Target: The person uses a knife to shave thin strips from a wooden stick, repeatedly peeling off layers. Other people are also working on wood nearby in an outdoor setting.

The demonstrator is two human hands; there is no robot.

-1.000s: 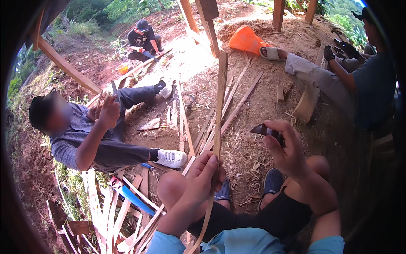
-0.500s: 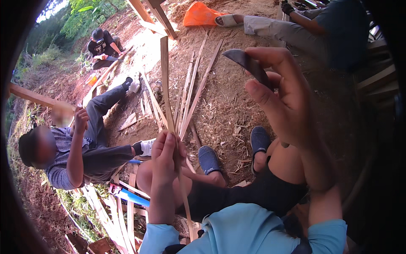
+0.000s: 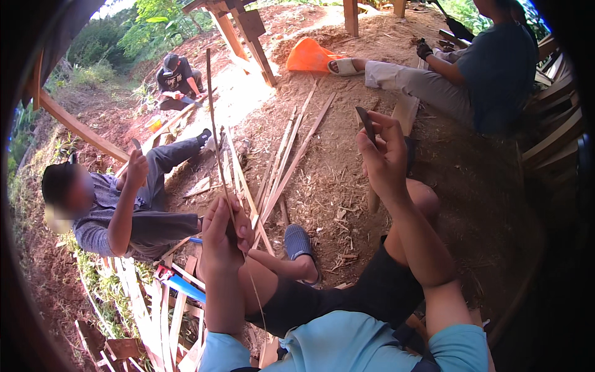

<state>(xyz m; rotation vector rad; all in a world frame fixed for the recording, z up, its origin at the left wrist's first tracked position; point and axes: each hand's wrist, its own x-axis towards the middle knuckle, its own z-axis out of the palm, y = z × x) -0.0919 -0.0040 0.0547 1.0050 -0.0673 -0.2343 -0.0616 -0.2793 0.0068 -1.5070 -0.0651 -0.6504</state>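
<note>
The left hand [image 3: 223,232] gripped a slender, bowed wooden strip [image 3: 215,124], the right hand [image 3: 385,155] pinched a dark, tapering blade [image 3: 367,125], and pale lettering [image 3: 173,81] marked a black shirt [image 3: 166,83].

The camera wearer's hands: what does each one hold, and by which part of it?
The left hand holds a thin wooden strip partway along its length; the right hand pinches a dark blade by its lower part, the upper end free.

The left head-worn fisheye view looks downward and forward over the wearer's lap [image 3: 334,302], left hand [image 3: 224,229] and right hand [image 3: 385,152] close, ground [image 3: 334,161] beyond.
</note>
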